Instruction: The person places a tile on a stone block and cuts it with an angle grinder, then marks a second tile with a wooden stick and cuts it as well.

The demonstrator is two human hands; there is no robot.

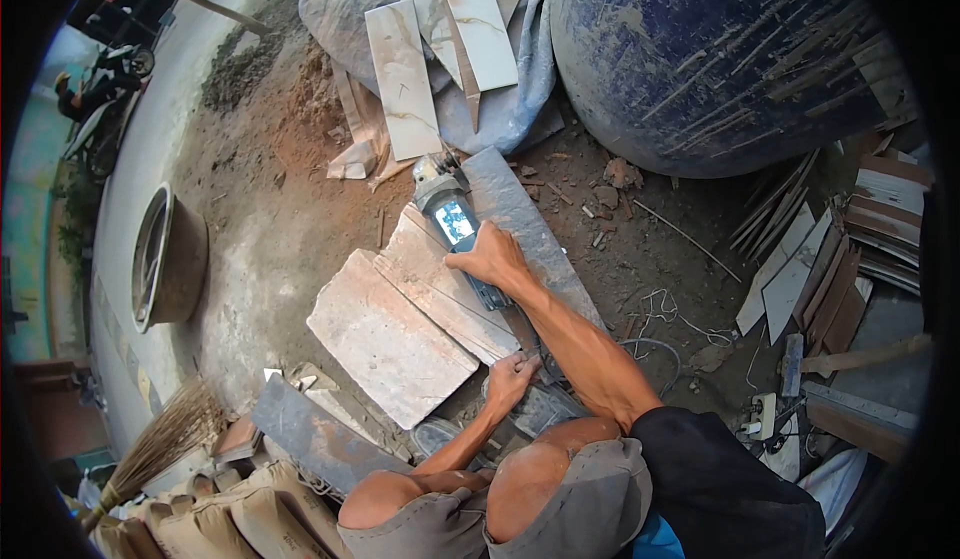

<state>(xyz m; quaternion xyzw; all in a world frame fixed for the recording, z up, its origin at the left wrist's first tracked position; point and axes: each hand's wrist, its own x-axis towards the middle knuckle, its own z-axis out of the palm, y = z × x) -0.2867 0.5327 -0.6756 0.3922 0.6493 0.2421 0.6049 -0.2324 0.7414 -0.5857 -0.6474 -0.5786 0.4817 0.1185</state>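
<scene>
My right hand [492,257] is wrapped round the body of an angle grinder [456,221], whose head points away from me over stone-like slabs. Close to my shoes, my left hand [512,381] has its fingers closed at the near end of a narrow brown strip [521,327]; what they pinch is too small to make out. A pale slab [390,334] lies left of the grinder, beside another pale slab [430,259] partly under the tool. Along the grinder's right side runs a long grey slab [530,224]. The grinder's disc is not clearly visible.
Cut marbled tiles [402,79] lie on a crumpled sheet ahead. A big blue drum [720,59] stands at the upper right, with stacked tile pieces [885,219] below it. At left are a bucket [180,259], a broom [165,434] and filled bags [255,519].
</scene>
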